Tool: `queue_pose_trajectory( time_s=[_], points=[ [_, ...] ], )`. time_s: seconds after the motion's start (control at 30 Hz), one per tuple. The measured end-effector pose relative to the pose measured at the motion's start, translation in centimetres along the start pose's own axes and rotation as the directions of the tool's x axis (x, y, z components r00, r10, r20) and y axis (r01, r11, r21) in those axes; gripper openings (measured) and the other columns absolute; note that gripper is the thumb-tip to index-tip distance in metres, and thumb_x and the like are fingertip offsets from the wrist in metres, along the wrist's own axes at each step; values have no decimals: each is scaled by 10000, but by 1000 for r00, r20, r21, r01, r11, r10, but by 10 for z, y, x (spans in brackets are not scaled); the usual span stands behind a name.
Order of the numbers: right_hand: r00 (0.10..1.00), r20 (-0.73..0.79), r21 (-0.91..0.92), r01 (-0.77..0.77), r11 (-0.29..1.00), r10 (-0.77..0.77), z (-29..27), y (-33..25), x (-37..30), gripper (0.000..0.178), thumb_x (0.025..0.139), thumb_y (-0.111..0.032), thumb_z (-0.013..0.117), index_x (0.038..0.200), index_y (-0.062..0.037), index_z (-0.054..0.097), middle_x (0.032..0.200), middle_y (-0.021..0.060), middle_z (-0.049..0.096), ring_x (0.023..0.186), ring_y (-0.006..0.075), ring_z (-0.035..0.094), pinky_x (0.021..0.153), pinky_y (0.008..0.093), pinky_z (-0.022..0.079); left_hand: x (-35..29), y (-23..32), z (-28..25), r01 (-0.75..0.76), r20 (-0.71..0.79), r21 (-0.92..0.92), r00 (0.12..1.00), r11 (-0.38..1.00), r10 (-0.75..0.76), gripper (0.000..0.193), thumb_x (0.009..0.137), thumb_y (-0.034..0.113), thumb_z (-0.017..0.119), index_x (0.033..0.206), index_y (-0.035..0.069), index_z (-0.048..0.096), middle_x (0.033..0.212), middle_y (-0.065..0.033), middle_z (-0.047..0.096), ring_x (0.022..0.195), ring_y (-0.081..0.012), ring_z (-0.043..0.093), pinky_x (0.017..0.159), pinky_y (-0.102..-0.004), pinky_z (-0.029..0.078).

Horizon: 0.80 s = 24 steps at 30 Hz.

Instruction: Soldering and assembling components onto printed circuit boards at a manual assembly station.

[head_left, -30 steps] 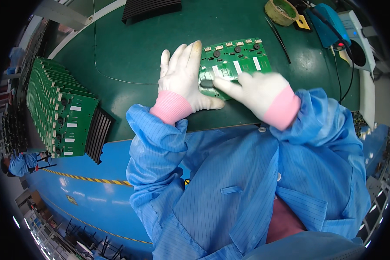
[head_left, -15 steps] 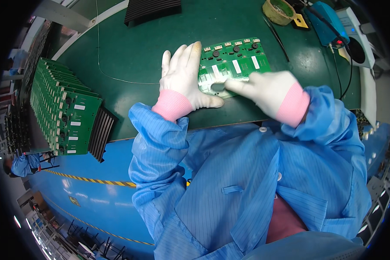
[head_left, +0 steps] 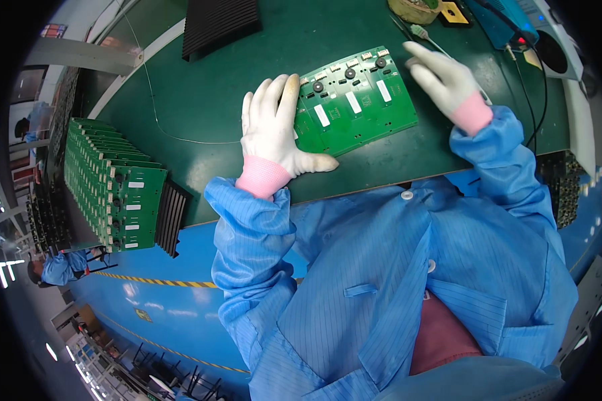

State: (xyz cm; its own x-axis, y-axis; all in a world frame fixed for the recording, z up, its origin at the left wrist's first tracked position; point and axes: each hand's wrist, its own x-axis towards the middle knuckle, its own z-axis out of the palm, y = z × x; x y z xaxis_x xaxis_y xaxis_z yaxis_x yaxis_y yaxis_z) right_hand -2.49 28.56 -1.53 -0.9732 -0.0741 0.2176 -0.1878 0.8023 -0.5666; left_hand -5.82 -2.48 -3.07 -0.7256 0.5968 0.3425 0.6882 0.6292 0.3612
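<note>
A green circuit board (head_left: 361, 117) lies on the bench, with white connectors and round black parts along its far side and white labels across its middle. My gloved left hand (head_left: 269, 123) lies against the board's left edge, fingers stretched out and thumb apart near its lower corner. To the right of the board, in the air, is my gloved right hand (head_left: 445, 79). It is closed on a slim brush (head_left: 420, 32) with a pale green tip and a white handle. The handle runs behind the fingers and shows again by the cuff.
Several upright green boards (head_left: 124, 194) stand in a black rack (head_left: 174, 210) at left. A black ridged holder (head_left: 219, 27) lies at the back. At the far right are a round pot (head_left: 415, 10), dark tweezers (head_left: 400, 27) and a blue device (head_left: 505, 23) with cables. Thin wire (head_left: 187, 139) crosses the bench.
My right hand has lifted off the board and moved right and away, taking the brush with it. My left hand has stayed at the board's left edge. The whole view has shifted slightly.
</note>
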Motion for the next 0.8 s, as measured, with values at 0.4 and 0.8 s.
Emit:
queue_pose_trajectory(
  time_s=[0.4,0.8],
  points=[
    [982,187,772,-159,615,20,2,-40,31,528,905,-232,565,1336,60,474,1244,191,582,1055,242,591,907,286,465,-5,-10,17,25,-198,1,980,1000,-25,1411,435,975,470,1374,-72,359,1393,-336,322,1249,-490,387,1056,-529,330],
    [986,147,842,-85,533,-74,2,-46,24,497,920,-159,537,1349,73,448,1309,189,541,1122,238,562,964,302,444,-7,-9,18,48,-248,-34,967,998,-55,1448,411,973,490,1379,-91,330,1417,-396,239,1263,-517,371,1031,-527,369]
  ],
)
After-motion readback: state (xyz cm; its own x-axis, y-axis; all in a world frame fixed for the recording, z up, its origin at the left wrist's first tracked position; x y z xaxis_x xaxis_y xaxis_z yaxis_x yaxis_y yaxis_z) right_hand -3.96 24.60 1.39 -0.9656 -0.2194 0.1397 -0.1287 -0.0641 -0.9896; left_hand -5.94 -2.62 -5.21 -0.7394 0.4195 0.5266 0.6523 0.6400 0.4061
